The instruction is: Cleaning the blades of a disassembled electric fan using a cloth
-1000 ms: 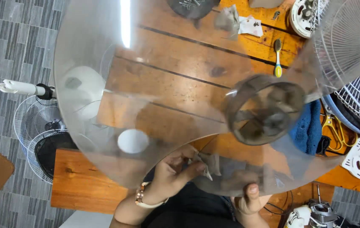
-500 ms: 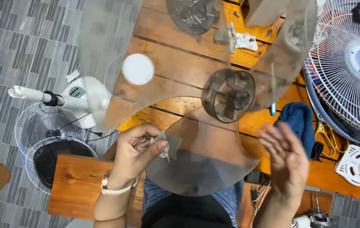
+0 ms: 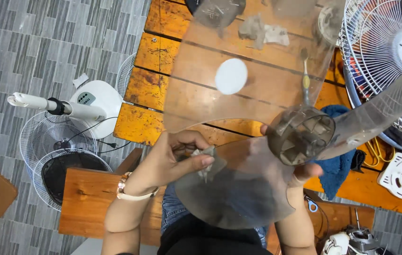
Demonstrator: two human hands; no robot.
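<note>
While left hand [image 3: 175, 158] pinches a rag [image 3: 204, 156] on the near fan blade [image 3: 238, 193], right hand [image 3: 300, 172] supports the hub [image 3: 300, 134] from beneath, its grip hidden; blade hangs above the surface [image 3: 163, 56].

We see a fan blade [image 3: 238, 108] of clear, smoky plastic, glossy and smooth, with a matt white round sticker [image 3: 231, 76]. The rag [image 3: 204, 156] looks like grey cloth, perhaps paper. The desk [image 3: 163, 52] is worn, varnished orange wood; the grille [image 3: 375, 52] is white-coated wire.
</note>
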